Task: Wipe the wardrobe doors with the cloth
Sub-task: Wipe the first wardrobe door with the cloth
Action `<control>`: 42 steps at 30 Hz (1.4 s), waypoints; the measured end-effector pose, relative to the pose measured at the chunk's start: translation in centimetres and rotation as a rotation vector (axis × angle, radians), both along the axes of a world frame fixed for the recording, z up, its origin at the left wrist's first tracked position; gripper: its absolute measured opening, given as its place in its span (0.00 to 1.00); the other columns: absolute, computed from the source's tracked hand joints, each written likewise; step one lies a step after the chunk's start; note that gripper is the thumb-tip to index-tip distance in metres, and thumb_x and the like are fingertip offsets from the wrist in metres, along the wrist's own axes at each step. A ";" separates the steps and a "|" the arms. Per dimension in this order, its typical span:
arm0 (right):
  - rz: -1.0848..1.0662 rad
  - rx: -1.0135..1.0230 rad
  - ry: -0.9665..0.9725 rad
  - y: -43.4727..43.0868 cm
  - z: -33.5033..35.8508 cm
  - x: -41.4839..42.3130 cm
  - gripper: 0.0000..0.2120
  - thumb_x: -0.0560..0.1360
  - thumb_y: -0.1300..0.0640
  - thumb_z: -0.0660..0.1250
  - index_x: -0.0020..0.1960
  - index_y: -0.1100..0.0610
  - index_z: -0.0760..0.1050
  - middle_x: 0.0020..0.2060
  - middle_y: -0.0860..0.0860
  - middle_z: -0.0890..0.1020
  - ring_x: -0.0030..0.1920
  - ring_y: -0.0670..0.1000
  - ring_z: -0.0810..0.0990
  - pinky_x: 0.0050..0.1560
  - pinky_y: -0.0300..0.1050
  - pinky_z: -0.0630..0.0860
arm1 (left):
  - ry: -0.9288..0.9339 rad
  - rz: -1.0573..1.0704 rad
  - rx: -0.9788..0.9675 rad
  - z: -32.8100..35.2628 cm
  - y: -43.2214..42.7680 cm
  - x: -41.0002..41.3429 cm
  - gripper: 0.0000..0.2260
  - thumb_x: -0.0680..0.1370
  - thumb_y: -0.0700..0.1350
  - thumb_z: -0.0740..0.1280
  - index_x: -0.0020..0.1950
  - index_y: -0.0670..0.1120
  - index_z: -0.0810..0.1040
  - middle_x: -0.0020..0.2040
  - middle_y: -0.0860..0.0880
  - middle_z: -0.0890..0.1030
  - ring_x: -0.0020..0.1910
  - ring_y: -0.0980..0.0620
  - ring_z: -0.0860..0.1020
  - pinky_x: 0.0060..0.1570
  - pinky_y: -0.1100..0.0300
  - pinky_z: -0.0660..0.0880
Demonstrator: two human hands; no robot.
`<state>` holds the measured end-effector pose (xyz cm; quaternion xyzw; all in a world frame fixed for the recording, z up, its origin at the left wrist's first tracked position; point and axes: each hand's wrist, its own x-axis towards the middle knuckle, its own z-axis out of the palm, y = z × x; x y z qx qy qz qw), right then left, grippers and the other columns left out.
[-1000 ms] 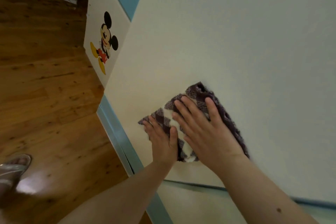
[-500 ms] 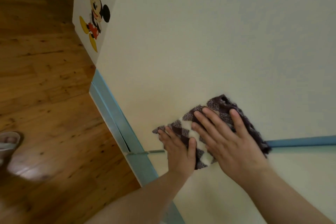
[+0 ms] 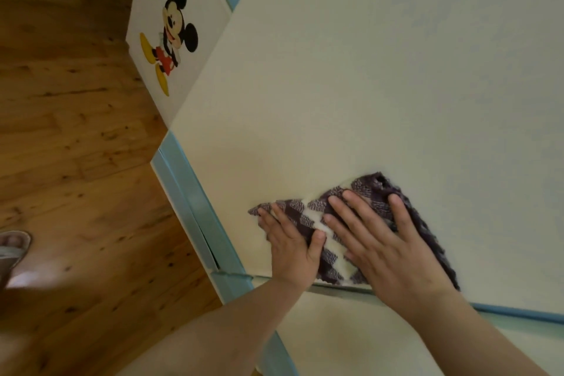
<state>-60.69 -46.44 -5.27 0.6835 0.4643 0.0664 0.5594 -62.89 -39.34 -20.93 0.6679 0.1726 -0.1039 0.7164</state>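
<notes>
We press the purple-and-white cloth (image 3: pixel 341 223) flat against the cream wardrobe door (image 3: pixel 351 85) near its lower edge, our left hand (image 3: pixel 291 249) and right hand (image 3: pixel 384 246) spread open side by side, fingers straight.

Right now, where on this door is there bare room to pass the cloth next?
The door is bare above and to the right of the cloth. A narrower bare band lies between the left hand and the blue side trim. Crowded at the lower edge: that hand and the right hand press the cloth down at the horizontal trim.
</notes>
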 end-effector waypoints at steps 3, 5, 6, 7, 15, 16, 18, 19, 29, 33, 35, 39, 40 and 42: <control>-0.004 -0.045 -0.023 3.0 0.0 2.1 0.31 0.75 0.50 0.40 0.75 0.60 0.39 0.74 0.60 0.39 0.74 0.61 0.36 0.66 0.70 0.31 | -0.011 0.007 0.024 -0.3 3.0 2.1 0.53 0.54 0.81 0.31 0.65 0.47 0.24 0.71 0.40 0.26 0.72 0.41 0.31 0.70 0.52 0.36; -0.026 -0.045 -0.033 5.4 0.0 3.6 0.30 0.76 0.50 0.40 0.76 0.59 0.41 0.75 0.61 0.41 0.73 0.62 0.35 0.66 0.70 0.31 | -0.021 0.035 0.039 -0.6 5.2 3.8 0.53 0.55 0.81 0.32 0.66 0.46 0.25 0.71 0.39 0.28 0.72 0.41 0.32 0.71 0.50 0.38; -0.043 -0.041 -0.028 6.5 0.0 4.3 0.30 0.76 0.50 0.40 0.76 0.59 0.42 0.75 0.60 0.42 0.73 0.62 0.35 0.66 0.70 0.30 | -0.030 0.056 0.048 -0.7 6.2 4.5 0.54 0.55 0.81 0.33 0.68 0.45 0.26 0.72 0.38 0.29 0.72 0.41 0.32 0.71 0.50 0.38; -0.045 -0.035 -0.027 7.7 0.0 4.9 0.29 0.77 0.50 0.41 0.76 0.58 0.43 0.74 0.60 0.42 0.73 0.62 0.35 0.66 0.70 0.30 | -0.038 0.076 0.059 -0.9 7.2 5.4 0.55 0.56 0.81 0.33 0.69 0.44 0.27 0.72 0.38 0.30 0.73 0.40 0.33 0.71 0.49 0.38; -0.069 -0.065 0.039 17.6 -0.7 10.9 0.32 0.79 0.45 0.43 0.73 0.61 0.34 0.70 0.63 0.32 0.67 0.67 0.26 0.57 0.71 0.21 | -0.039 0.149 0.080 -3.1 15.6 11.8 0.58 0.56 0.82 0.34 0.72 0.42 0.31 0.74 0.39 0.33 0.73 0.42 0.34 0.68 0.56 0.35; -0.073 -0.071 0.058 18.7 -1.3 11.7 0.33 0.79 0.45 0.43 0.72 0.62 0.31 0.68 0.64 0.29 0.66 0.67 0.25 0.55 0.71 0.19 | -0.034 0.160 0.074 -3.7 16.5 12.5 0.58 0.56 0.82 0.34 0.73 0.42 0.31 0.74 0.39 0.33 0.73 0.42 0.34 0.68 0.55 0.36; -0.094 -0.098 0.097 20.6 -2.0 12.7 0.33 0.80 0.46 0.42 0.70 0.64 0.26 0.65 0.65 0.25 0.63 0.68 0.22 0.50 0.71 0.16 | -0.035 0.173 0.062 -4.5 18.1 13.7 0.58 0.55 0.82 0.35 0.73 0.43 0.31 0.74 0.39 0.32 0.73 0.42 0.34 0.70 0.52 0.37; -0.117 -0.113 0.117 21.7 -2.6 13.5 0.34 0.80 0.46 0.41 0.69 0.64 0.24 0.64 0.66 0.23 0.61 0.69 0.21 0.49 0.71 0.15 | -0.033 0.175 0.059 -5.3 18.9 14.3 0.58 0.55 0.82 0.35 0.72 0.43 0.31 0.74 0.39 0.32 0.73 0.43 0.33 0.70 0.53 0.37; -0.137 -0.177 0.179 27.2 -10.1 16.9 0.34 0.80 0.47 0.41 0.69 0.68 0.25 0.61 0.73 0.24 0.59 0.73 0.22 0.45 0.73 0.16 | 0.043 0.300 -0.048 -13.7 21.2 17.0 0.55 0.57 0.82 0.38 0.74 0.49 0.34 0.75 0.46 0.33 0.73 0.49 0.33 0.69 0.54 0.34; -0.116 -0.194 0.178 27.4 -12.9 16.9 0.34 0.80 0.48 0.40 0.69 0.69 0.26 0.60 0.74 0.24 0.59 0.72 0.22 0.46 0.72 0.17 | 0.034 0.332 -0.045 -16.8 21.3 17.3 0.55 0.58 0.82 0.38 0.75 0.49 0.35 0.76 0.46 0.34 0.72 0.52 0.32 0.71 0.53 0.34; -0.111 -0.198 0.174 27.2 -14.2 16.7 0.33 0.80 0.48 0.40 0.69 0.69 0.26 0.60 0.74 0.24 0.59 0.72 0.22 0.45 0.72 0.16 | 0.034 0.357 -0.051 -18.2 21.2 17.2 0.55 0.58 0.82 0.39 0.75 0.48 0.36 0.76 0.46 0.35 0.73 0.51 0.32 0.71 0.52 0.34; -0.113 -0.183 0.163 26.7 -16.0 16.5 0.34 0.80 0.47 0.40 0.69 0.68 0.25 0.59 0.73 0.24 0.56 0.71 0.20 0.46 0.72 0.16 | 0.016 0.403 -0.043 -19.9 20.9 17.2 0.54 0.59 0.82 0.40 0.75 0.49 0.38 0.76 0.46 0.37 0.74 0.50 0.34 0.72 0.51 0.36; -0.109 -0.183 0.156 26.4 -16.3 16.3 0.33 0.80 0.47 0.40 0.69 0.68 0.25 0.59 0.72 0.24 0.56 0.71 0.20 0.46 0.71 0.16 | 0.010 0.420 -0.040 -20.2 20.7 17.1 0.54 0.59 0.81 0.40 0.75 0.49 0.38 0.76 0.46 0.37 0.74 0.51 0.35 0.72 0.52 0.36; -0.093 -0.176 0.141 25.8 -16.7 16.0 0.33 0.80 0.47 0.40 0.70 0.67 0.26 0.62 0.70 0.25 0.56 0.70 0.19 0.46 0.71 0.17 | -0.004 0.455 -0.041 -20.4 20.3 17.2 0.54 0.60 0.81 0.40 0.76 0.48 0.39 0.76 0.45 0.38 0.74 0.52 0.35 0.71 0.53 0.36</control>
